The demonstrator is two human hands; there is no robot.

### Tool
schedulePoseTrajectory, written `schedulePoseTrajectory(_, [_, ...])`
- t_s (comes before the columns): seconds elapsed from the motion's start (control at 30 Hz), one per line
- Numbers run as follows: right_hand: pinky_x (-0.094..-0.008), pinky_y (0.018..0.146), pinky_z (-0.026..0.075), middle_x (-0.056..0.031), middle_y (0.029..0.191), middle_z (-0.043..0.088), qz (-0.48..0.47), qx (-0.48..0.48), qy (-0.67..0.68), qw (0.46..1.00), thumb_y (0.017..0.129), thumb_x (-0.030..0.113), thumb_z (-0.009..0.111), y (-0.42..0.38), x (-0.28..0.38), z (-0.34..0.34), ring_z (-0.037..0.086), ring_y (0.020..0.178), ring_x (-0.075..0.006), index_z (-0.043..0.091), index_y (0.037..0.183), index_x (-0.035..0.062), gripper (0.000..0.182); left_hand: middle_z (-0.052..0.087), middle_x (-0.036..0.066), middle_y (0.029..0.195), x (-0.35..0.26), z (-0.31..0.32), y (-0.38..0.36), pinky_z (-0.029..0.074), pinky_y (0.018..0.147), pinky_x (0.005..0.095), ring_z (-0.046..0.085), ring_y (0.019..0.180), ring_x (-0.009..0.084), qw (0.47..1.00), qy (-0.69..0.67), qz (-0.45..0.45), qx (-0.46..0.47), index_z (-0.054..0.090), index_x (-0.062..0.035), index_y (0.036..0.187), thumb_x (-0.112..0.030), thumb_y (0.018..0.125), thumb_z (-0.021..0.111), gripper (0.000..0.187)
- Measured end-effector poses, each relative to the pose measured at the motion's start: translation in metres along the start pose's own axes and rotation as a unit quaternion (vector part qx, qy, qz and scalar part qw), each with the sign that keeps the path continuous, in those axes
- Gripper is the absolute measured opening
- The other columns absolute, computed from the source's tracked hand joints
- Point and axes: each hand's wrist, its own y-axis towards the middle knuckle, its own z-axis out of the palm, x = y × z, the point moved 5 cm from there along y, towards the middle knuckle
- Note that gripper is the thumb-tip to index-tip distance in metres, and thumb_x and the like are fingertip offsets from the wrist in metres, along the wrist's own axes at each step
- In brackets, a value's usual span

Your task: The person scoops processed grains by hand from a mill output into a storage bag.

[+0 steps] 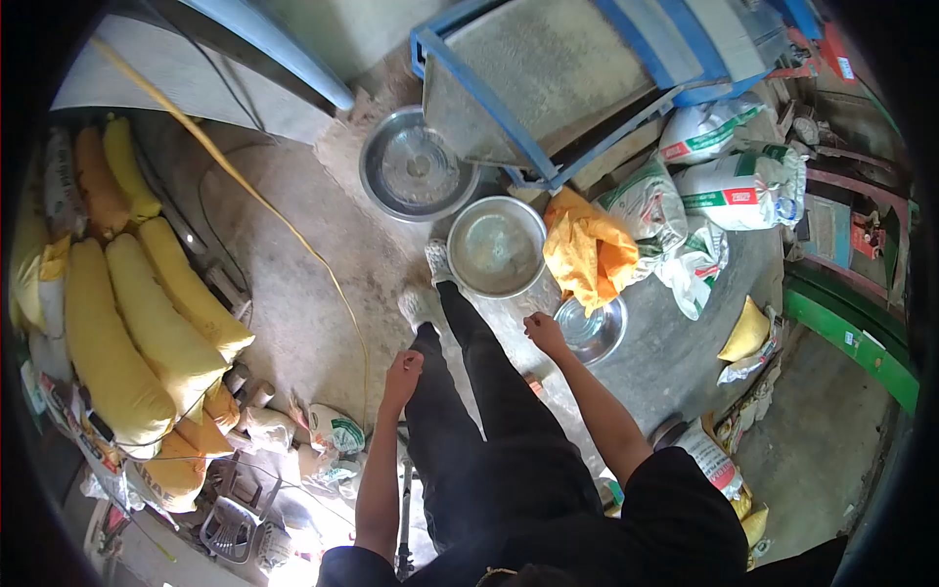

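Observation:
My left hand (405, 369) hangs beside my left thigh, fingers curled in, with nothing visible in it. On the other side my right hand (541, 330) is held out in a loose fist, also with nothing showing in it. It is nearest to a shallow metal basin (611, 350) on the floor, which is partly covered by an orange sack (590, 249). A round metal pan (497, 247) lies just in front of my feet. Beyond it rests a wider, darker metal basin (416, 166). Neither hand touches any of these vessels.
A blue-framed machine (548, 78) stands ahead. White sacks (729, 191) are gathered at right, near a green metal beam (851, 338). Full yellow sacks (112, 342) are piled at left. A yellow cable (284, 217) crosses the concrete floor; a chair (232, 528) is at lower left.

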Motion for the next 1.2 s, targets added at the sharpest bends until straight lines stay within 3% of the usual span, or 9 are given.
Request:
schedulePoseTrajectory(0.07, [-0.0317, 0.066, 0.054, -0.0140, 0.077, 0.069, 0.084, 0.037, 0.053, 0.994, 0.086, 0.031, 0.058, -0.042, -0.031, 0.014, 0.068, 0.067, -0.0203, 0.063, 0.089, -0.0029, 0.034, 0.066, 0.009, 0.086, -0.007, 0.000, -0.041, 0.049, 0.074, 0.0306, 0.063, 0.077, 0.0181, 0.999, -0.017, 0.015, -0.027, 0.059, -0.0059, 0.107, -0.034, 0.092, 0.057, 0.031])
schedulePoseTrajectory(0.1, [-0.0317, 0.066, 0.054, -0.0140, 0.077, 0.069, 0.066, 0.022, 0.055, 0.996, 0.086, 0.031, 0.058, 0.091, -0.040, 0.051, 0.068, 0.067, -0.0203, 0.063, 0.089, -0.0029, 0.034, 0.066, 0.009, 0.086, -0.004, -0.006, 0.094, 0.049, 0.074, 0.0306, 0.063, 0.077, 0.0181, 0.999, -0.018, 0.038, -0.033, 0.059, -0.0059, 0.107, -0.034, 0.092, 0.057, 0.031])
schedulePoseTrajectory(0.43, [-0.0377, 0.069, 0.050, -0.0099, 0.092, 0.068, 0.341, 0.038, 0.272, 0.899, 0.092, 0.039, 0.055, 0.158, -0.221, 0.179, 0.066, 0.077, -0.0210, 0.059, 0.103, 0.0042, 0.037, 0.064, 0.008, 0.092, 0.100, 0.014, 0.235, 0.048, 0.077, 0.0292, 0.061, 0.084, 0.0156, 0.996, -0.069, 0.053, -0.010, 0.055, -0.0057, 0.116, -0.023, 0.095, 0.054, 0.027])
schedulePoseTrajectory(0.57, [-0.0448, 0.087, 0.047, -0.0118, 0.124, 0.054, 0.316, -0.051, 0.434, 0.842, 0.089, 0.048, 0.058, 0.208, -0.251, 0.204, 0.058, 0.106, -0.0257, 0.044, 0.131, 0.0057, 0.061, 0.064, 0.008, 0.094, 0.137, -0.003, 0.268, 0.048, 0.081, 0.0291, 0.062, 0.089, 0.0157, 0.996, -0.074, 0.041, -0.028, 0.055, -0.0051, 0.118, -0.019, 0.095, 0.054, 0.027])
schedulePoseTrajectory(0.67, [-0.0516, 0.094, 0.044, -0.0101, 0.132, 0.048, 0.272, -0.096, 0.561, 0.776, 0.085, 0.048, 0.065, 0.242, -0.256, 0.210, 0.052, 0.115, -0.0305, 0.044, 0.129, 0.0085, 0.063, 0.063, 0.010, 0.098, 0.181, -0.014, 0.297, 0.048, 0.084, 0.0301, 0.061, 0.091, 0.0166, 0.994, -0.097, 0.042, -0.023, 0.054, -0.0037, 0.118, -0.018, 0.095, 0.053, 0.027])
schedulePoseTrajectory(0.8, [-0.0421, 0.096, 0.046, -0.0151, 0.131, 0.051, 0.173, -0.079, 0.664, 0.723, 0.087, 0.034, 0.065, 0.293, -0.280, 0.226, 0.053, 0.117, -0.0243, 0.041, 0.133, 0.0049, 0.059, 0.063, 0.010, 0.100, 0.201, -0.022, 0.343, 0.048, 0.085, 0.0313, 0.061, 0.092, 0.0173, 0.995, -0.092, 0.023, -0.021, 0.054, -0.0042, 0.119, -0.024, 0.096, 0.052, 0.031])
schedulePoseTrajectory(0.9, [-0.0390, 0.092, 0.049, -0.0139, 0.123, 0.056, 0.121, -0.079, 0.648, 0.748, 0.086, 0.021, 0.065, 0.314, -0.310, 0.238, 0.057, 0.110, -0.0235, 0.044, 0.129, 0.0031, 0.052, 0.064, 0.010, 0.099, 0.183, -0.029, 0.379, 0.047, 0.084, 0.0312, 0.061, 0.092, 0.0168, 0.995, -0.101, 0.025, 0.005, 0.054, -0.0034, 0.119, -0.029, 0.096, 0.052, 0.034])
schedulePoseTrajectory(1.1, [-0.0337, 0.076, 0.053, -0.0164, 0.099, 0.064, 0.278, -0.116, 0.444, 0.844, 0.076, -0.001, 0.060, 0.253, -0.272, 0.194, 0.064, 0.086, -0.0247, 0.055, 0.111, -0.0071, 0.036, 0.065, 0.009, 0.085, 0.055, -0.056, 0.406, 0.045, 0.086, 0.0327, 0.060, 0.086, 0.0152, 0.981, -0.017, 0.177, 0.075, 0.059, -0.0025, 0.111, -0.027, 0.098, 0.048, 0.030])
schedulePoseTrajectory(1.2, [-0.0328, 0.072, 0.053, -0.0189, 0.100, 0.063, 0.118, -0.242, 0.597, 0.756, 0.074, -0.004, 0.059, 0.237, -0.239, 0.161, 0.064, 0.082, -0.0264, 0.055, 0.110, -0.0084, 0.036, 0.065, 0.009, 0.082, -0.020, -0.064, 0.384, 0.043, 0.088, 0.0325, 0.058, 0.081, 0.0152, 0.969, 0.047, 0.244, 0.021, 0.060, -0.0017, 0.107, -0.026, 0.099, 0.046, 0.029])
